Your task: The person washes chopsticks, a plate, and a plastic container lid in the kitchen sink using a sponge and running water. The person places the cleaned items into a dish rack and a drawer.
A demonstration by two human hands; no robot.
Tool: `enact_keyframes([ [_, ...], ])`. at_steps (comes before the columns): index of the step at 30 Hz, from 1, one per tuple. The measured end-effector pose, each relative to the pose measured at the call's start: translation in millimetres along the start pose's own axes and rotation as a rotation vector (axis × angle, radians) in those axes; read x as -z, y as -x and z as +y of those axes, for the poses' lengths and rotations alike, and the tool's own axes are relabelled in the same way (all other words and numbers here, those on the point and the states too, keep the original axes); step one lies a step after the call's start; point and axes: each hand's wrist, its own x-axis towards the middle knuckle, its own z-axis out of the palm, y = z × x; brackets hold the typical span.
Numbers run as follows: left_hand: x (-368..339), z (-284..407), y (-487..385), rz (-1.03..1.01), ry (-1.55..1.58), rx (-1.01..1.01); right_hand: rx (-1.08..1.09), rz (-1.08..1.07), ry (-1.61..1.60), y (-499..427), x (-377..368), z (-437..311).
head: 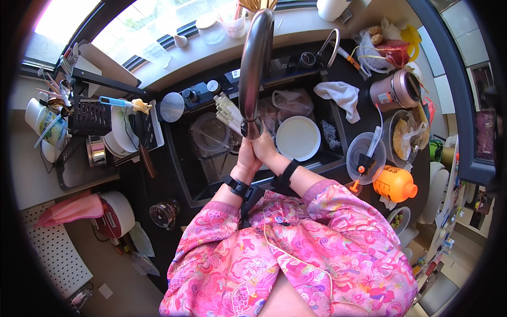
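Observation:
My left hand [246,159] and my right hand [264,147] are pressed together over the black sink [182,174], under the spout of a dark metal faucet [255,67]. From the hands a bundle of pale, long stalks [230,115], possibly mushrooms, juts up to the left. The faucet head covers most of my fingers and the bundle's near end. To the right of my hands, a round white plate or shallow bowl [298,138] sits in the sink. Clear plastic containers [210,134] lie in its left part, and a clear plastic bag [293,104] is at the back.
On the left stands a dish rack [158,136] with plates and utensils. A glass jug [164,214] sits on the near left counter. To the right are a white cloth [340,97], a pink metal pot [396,89], a plastic lid [366,158] and an orange bottle [395,184].

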Motion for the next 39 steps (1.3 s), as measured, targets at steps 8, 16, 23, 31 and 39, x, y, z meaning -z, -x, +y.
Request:
enact_keyframes([
  [8, -29.3, 4.5, 12.2, 0.045, -0.041, -0.056, 0.066, 0.026, 0.129, 1.8, 0.5, -0.3],
  [16, -15.3, 1.6, 7.8, 0.006, -0.067, 0.011, 0.102, 0.073, 0.144, -2.5, 6.8, -2.7],
  [23, -3.0, 2.4, 3.9, -0.037, 0.031, -0.063, 0.059, -0.013, 0.035, 5.4, -1.6, 1.7],
  [31, -17.3, 13.4, 0.2, -0.085, 0.067, -0.049, 0.260, 0.132, 0.195, -6.2, -7.1, -1.8],
  [39, -27.3, 4.5, 4.3, -0.026, -0.032, -0.128, 0.108, 0.045, 0.101, -2.3, 1.8, 11.7],
])
